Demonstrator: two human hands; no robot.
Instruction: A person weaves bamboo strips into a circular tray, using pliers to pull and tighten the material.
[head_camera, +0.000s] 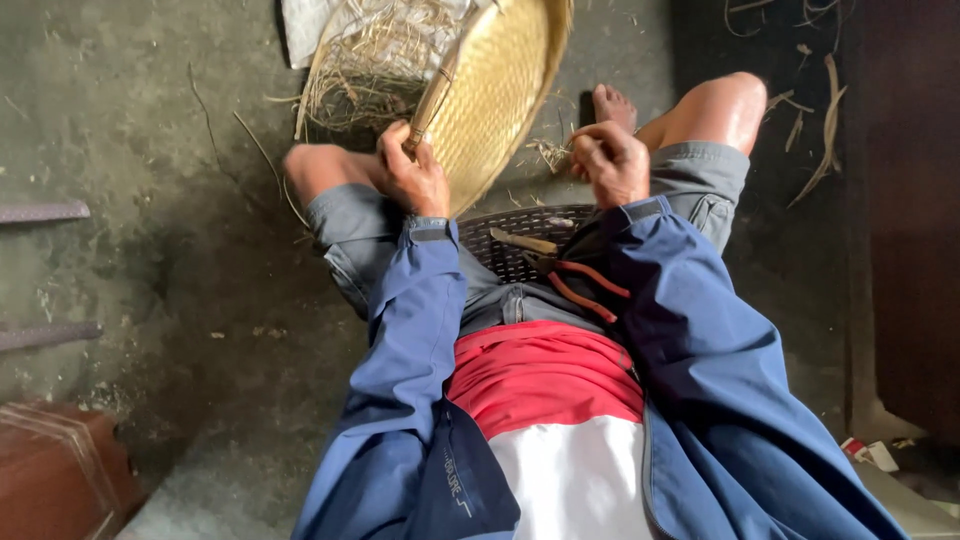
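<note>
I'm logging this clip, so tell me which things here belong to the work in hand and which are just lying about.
In hand:
- left hand gripping the rim of the woven bamboo tray
- right hand closed in a fist beside the tray
- red-handled pliers on the woven seat between the thighs

Lying about:
- loose straw pile
- dry strips on the floor
- brown block

Packages: one small white-and-red packet (868, 453), crumpled, on the floor just right of the blue jacket sleeve (740, 420); white sack-like sheet (305, 25) beyond the woven basket (495, 95), partly hidden; no screens
</note>
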